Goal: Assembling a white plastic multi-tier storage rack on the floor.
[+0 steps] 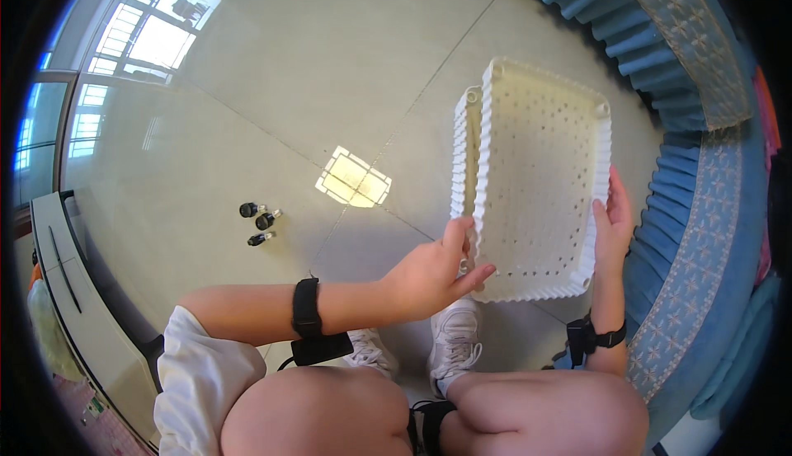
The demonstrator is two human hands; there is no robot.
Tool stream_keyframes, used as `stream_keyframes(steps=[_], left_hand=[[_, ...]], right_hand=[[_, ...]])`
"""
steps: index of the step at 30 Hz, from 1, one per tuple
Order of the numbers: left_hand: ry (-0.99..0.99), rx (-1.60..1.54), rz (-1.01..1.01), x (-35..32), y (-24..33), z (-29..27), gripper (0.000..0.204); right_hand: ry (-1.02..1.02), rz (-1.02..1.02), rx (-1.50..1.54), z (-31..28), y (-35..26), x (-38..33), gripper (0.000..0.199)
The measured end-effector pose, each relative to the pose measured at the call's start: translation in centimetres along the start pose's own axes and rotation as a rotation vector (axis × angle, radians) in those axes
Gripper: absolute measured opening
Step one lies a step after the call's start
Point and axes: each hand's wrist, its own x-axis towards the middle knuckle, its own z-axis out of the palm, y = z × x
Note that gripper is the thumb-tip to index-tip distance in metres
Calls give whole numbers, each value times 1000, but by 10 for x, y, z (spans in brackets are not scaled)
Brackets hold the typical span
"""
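A white plastic basket [540, 176] with a scalloped rim and a perforated bottom is held tilted above the floor, its inside facing me. Another white basket [462, 155] shows as a strip behind its left side; I cannot tell whether the two touch. My left hand [433, 275] is at the lower left corner, fingers curled at the edge of the rear basket and thumb by the front one's rim. Round the front basket's right rim, my right hand [612, 223] has a grip, thumb on the near side.
Three small black wheel-like pieces with metal stems, perhaps casters [265, 221], lie on the shiny tiled floor [247, 143] at the left. A blue skirted sofa cover [660, 200] borders the right. A white drawer cabinet [74, 266] stands at the far left. My shoes [455, 336] are below the baskets.
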Motion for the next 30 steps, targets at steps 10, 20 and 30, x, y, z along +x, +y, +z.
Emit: stream_keyframes(steps=[10, 20, 30], left_hand=[[-94, 326, -49, 14, -30, 8, 46], [-13, 318, 40, 24, -41, 0, 35], [-1, 338, 51, 23, -41, -3, 39]], right_hand=[[-5, 2, 28, 3, 28, -10, 55], [-1, 32, -37, 13, 48, 1, 54], [-29, -41, -57, 10, 63, 5, 55]])
